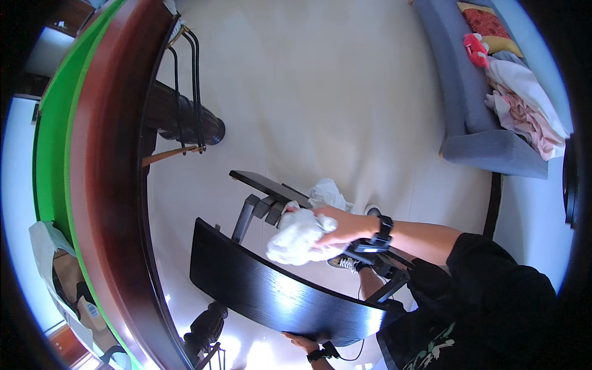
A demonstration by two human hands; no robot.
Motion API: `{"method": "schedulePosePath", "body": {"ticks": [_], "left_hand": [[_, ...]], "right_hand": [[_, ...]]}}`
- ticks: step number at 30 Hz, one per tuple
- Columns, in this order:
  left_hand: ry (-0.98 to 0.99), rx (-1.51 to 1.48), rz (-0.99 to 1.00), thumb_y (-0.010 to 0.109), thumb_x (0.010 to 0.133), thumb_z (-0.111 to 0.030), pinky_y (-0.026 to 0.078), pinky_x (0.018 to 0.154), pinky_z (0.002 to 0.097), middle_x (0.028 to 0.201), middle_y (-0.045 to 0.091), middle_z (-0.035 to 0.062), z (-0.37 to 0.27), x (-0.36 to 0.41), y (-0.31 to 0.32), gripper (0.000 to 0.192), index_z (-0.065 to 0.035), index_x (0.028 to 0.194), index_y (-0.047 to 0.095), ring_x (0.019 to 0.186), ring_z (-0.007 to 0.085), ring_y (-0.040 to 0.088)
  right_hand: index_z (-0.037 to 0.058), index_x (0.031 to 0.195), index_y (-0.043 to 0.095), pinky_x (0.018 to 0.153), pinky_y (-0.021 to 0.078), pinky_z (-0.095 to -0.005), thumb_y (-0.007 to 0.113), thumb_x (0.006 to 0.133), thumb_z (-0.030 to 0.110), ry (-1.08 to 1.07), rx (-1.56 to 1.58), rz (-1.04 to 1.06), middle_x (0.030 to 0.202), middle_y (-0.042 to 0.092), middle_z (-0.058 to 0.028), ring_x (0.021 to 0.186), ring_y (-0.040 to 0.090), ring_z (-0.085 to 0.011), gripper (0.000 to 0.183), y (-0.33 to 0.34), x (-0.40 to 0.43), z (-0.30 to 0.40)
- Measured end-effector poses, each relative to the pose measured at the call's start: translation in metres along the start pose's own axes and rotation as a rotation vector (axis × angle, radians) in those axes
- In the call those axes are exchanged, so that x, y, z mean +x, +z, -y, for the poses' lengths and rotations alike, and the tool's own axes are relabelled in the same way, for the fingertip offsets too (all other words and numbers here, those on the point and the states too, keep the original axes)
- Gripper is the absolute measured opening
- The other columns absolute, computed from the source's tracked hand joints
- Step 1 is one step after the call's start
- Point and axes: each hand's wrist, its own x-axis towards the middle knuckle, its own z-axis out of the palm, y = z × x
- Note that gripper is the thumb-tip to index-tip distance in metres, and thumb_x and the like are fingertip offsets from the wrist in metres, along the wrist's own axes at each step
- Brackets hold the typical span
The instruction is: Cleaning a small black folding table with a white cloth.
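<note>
A bunched white cloth (300, 236) is in my right hand (335, 225), beside the upper support of a black folding table or stand. Below the cloth is its glossy black curved panel (277, 286); a narrower black panel (268, 185) tilts above it, joined to dark metal supports (245, 217). My left hand (303, 343) holds the panel's lower edge, its fingers partly hidden there. Both wrists carry black bands with devices. Part of the frame near my body is hidden by my right arm.
A large wooden table (106, 185) with a green surface (58, 152) stands left, bearing an open bag (51, 263). A grey sofa (495, 150) with cushions and bedding is at upper right. Carved table legs (194, 115) and my shoes (344, 262) are on the pale floor.
</note>
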Motion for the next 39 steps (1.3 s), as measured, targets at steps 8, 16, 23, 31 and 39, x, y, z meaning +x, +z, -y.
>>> {"method": "schedulePosePath", "body": {"ticks": [8, 16, 23, 31, 39], "left_hand": [[0.017, -0.017, 0.028, 0.029, 0.092, -0.062, 0.041, 0.096, 0.0456, 0.127, 0.047, 0.0207, -0.017, -0.008, 0.000, 0.079, 0.0045, 0.132, 0.040, 0.108, 0.0328, 0.051], [-0.066, -0.048, 0.039, 0.034, 0.089, -0.064, 0.038, 0.098, 0.0444, 0.127, 0.047, 0.0217, -0.024, -0.019, 0.009, 0.084, 0.0101, 0.127, 0.043, 0.111, 0.0326, 0.048], [0.161, 0.189, -0.044, 0.033, 0.093, -0.058, 0.042, 0.094, 0.0408, 0.122, 0.053, 0.0217, -0.012, -0.012, -0.001, 0.078, 0.0116, 0.123, 0.048, 0.104, 0.0300, 0.053], [-0.138, 0.290, -0.067, 0.034, 0.091, -0.061, 0.046, 0.087, 0.0409, 0.106, 0.060, 0.0241, -0.002, -0.002, -0.019, 0.079, 0.0135, 0.111, 0.055, 0.091, 0.0321, 0.058], [-0.105, 0.151, -0.077, 0.035, 0.088, -0.065, 0.037, 0.099, 0.0451, 0.131, 0.044, 0.0224, -0.037, -0.036, -0.023, 0.085, 0.0090, 0.130, 0.040, 0.114, 0.0337, 0.047]], "right_hand": [[-0.0015, 0.119, 0.051, 0.089, 0.0477, -0.0333, 0.061, 0.080, 0.006, -0.135, 0.463, -0.322, 0.115, 0.059, -0.0129, 0.103, 0.059, -0.0198, 0.040, -0.031, -0.078, 0.003], [-0.0022, 0.117, 0.052, 0.068, 0.0534, -0.0258, 0.068, 0.083, 0.022, -0.225, 0.381, -0.307, 0.101, 0.065, -0.0067, 0.085, 0.063, -0.0120, 0.044, 0.007, 0.063, 0.044], [-0.0014, 0.130, 0.035, 0.081, 0.0506, -0.0279, 0.061, 0.083, 0.009, -0.089, 0.303, -0.298, 0.097, 0.061, -0.0084, 0.091, 0.060, -0.0155, 0.055, 0.009, 0.024, 0.036], [-0.0003, 0.127, 0.047, 0.085, 0.0475, -0.0286, 0.067, 0.075, 0.006, 0.056, -0.140, -0.274, 0.111, 0.062, -0.0103, 0.094, 0.061, -0.0169, 0.056, -0.023, -0.046, 0.029], [0.0029, 0.114, 0.057, 0.075, 0.0500, -0.0269, 0.068, 0.081, 0.019, 0.034, 0.297, -0.264, 0.101, 0.064, -0.0061, 0.085, 0.061, -0.0122, 0.039, -0.020, 0.070, 0.069]]}}
